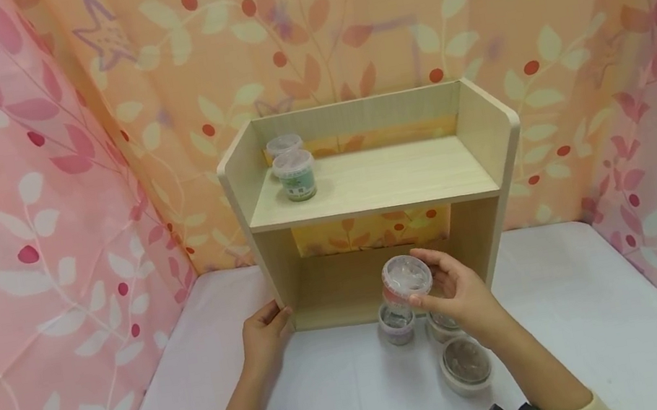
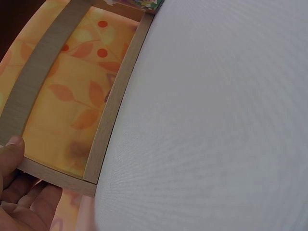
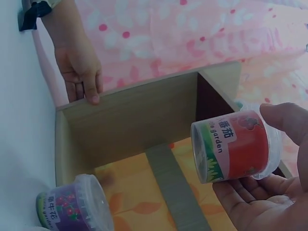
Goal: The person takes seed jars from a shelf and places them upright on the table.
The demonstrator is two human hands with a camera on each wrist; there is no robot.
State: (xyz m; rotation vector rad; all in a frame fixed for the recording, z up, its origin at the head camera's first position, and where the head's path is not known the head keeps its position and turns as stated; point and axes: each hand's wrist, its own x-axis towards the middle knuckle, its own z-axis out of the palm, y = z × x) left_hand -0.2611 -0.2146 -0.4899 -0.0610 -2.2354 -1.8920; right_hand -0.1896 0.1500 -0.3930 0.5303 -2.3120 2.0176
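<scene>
Right hand (image 1: 459, 292) has a curled grip round the red tub (image 1: 406, 279), left hand (image 1: 265, 333) rests flat-fingered against the shelf (image 1: 268, 274) edge.

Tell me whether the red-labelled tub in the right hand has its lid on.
Lid on: the red-labelled tub shows a clear lid seated on top, held by the right hand.

Matt pale wood shelf (image 1: 374, 186), clear glossy plastic tub (image 1: 406, 280), white cloth table (image 1: 584, 306).
</scene>
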